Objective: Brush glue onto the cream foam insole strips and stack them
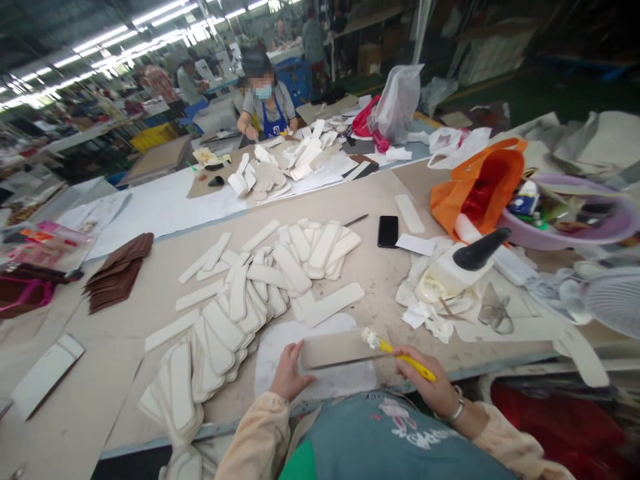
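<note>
A flat grey-beige strip (335, 349) lies on a white paper sheet (273, 343) at the table's near edge. My left hand (290, 373) holds the strip's left end, index finger and thumb at its corners. In my right hand (425, 377) is a yellow-handled brush (411, 362), gripped by the handle. White paste coats its bristles (371, 338), which are over the strip's right part. Beyond the sheet, many pale strips (220, 340) lie fanned out in overlapping rows. One loose pale strip (334, 304) sits just behind the sheet.
At right are a white bottle with a black nozzle (483, 249), crumpled paper, an orange bag (477, 183), a purple basin (575, 230) and a fan (615, 300). A phone (388, 231) lies behind. Brown pieces (120, 270) are stacked left. A co-worker (267, 100) works across the table.
</note>
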Demonstrator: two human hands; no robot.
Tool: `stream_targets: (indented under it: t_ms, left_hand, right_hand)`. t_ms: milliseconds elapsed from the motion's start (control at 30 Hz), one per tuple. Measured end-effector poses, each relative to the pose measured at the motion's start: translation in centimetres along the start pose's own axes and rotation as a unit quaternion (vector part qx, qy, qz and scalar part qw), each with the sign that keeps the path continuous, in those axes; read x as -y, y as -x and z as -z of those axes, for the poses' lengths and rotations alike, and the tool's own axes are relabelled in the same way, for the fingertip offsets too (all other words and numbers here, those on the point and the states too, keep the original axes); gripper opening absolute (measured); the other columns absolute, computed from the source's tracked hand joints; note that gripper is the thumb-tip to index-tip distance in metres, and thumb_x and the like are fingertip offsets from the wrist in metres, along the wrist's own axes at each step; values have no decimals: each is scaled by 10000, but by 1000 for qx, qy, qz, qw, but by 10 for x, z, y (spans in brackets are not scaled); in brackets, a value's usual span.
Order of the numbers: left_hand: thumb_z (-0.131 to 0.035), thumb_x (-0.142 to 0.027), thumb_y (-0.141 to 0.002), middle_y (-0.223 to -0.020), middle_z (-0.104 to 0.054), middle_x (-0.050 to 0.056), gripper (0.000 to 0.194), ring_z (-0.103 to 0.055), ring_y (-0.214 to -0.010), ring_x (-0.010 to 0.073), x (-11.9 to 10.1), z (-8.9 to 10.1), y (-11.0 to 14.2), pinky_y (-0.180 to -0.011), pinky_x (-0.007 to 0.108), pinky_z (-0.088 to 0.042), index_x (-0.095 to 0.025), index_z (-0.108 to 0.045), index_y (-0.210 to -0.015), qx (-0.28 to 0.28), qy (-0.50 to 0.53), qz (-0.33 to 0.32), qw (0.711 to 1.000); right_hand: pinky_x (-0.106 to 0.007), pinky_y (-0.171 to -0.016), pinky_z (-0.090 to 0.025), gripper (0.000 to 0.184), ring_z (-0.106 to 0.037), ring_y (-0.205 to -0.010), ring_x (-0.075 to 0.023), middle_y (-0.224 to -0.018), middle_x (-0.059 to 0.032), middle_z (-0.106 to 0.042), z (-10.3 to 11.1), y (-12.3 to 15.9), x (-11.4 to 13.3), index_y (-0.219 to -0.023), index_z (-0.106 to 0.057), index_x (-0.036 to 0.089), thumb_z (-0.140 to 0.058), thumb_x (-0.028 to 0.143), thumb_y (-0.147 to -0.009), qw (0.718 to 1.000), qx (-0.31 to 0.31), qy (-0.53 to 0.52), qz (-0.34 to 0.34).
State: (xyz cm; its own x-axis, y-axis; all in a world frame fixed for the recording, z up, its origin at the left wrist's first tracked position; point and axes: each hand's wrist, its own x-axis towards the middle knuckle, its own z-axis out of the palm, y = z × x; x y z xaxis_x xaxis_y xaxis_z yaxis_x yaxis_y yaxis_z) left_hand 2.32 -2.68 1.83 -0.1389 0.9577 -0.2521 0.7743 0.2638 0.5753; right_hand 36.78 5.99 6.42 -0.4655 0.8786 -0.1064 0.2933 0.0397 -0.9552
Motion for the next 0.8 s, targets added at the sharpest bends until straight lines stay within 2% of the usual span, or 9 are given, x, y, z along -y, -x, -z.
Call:
stream_targets:
  t_ms: [167, 300, 467, 633, 733, 800]
  left_hand:
    - [-742, -320, -504, -1179, -405, 107, 872, -415, -1119, 261, -4, -5, -13, -969, 444, -350, -195, -367, -1281, 0, -34, -64, 997]
    - [-722, -390, -543, -1139, -437, 111, 803, -448, -1068, 251, 1, -3, -26, -936, 421, -382, -176, -406, -1250, 8, -70, -113, 991]
    - [-675, -484, -591, -1148, -455, 127, 773, -463, -1045, 263, 10, 0, -32, -902, 423, -407, -174, -415, -1249, 18, -98, -183, 978]
    - [-578, -519, -683, -1156, -469, 154, 679, -468, -1035, 279, 10, 7, -34, -871, 446, -423, -150, -430, -1233, 11, -109, -247, 963]
    - [-534, -480, -741, -1150, -491, 162, 581, -477, -1026, 278, 11, 11, -36, -848, 443, -435, -145, -457, -1209, 12, -119, -290, 950]
    - [-492, -396, -799, -1113, -530, 140, 426, -497, -1005, 249, 13, 11, -40, -843, 408, -443, -163, -504, -1156, 10, -117, -326, 938]
  right_hand:
    - [-247, -570, -463, 221, -578, -590, -148, -643, 7, -605, -8, 5, 14, -950, -550, 202, -422, 359, -862, 1000, 26, 9, -5]
    - [-240, -558, -460, 224, -567, -569, -140, -637, 8, -605, -19, 9, 20, -954, -549, 195, -431, 359, -858, 1000, 5, 0, -24]
    - [-248, -554, -471, 256, -571, -565, -145, -649, -8, -617, -37, 13, 20, -969, -535, 178, -426, 381, -858, 996, -64, -20, -54]
    - [-261, -598, -489, 270, -592, -610, -160, -712, -25, -644, -47, 17, 19, -967, -532, 182, -480, 410, -832, 975, -207, -21, -75]
    - [-268, -600, -494, 279, -594, -605, -162, -730, -32, -650, -48, 21, 20, -971, -534, 179, -494, 413, -825, 962, -259, -19, -80]
    - [-272, -602, -498, 275, -595, -603, -164, -734, -32, -652, -48, 23, 21, -970, -535, 182, -495, 412, -825, 960, -267, -11, -84]
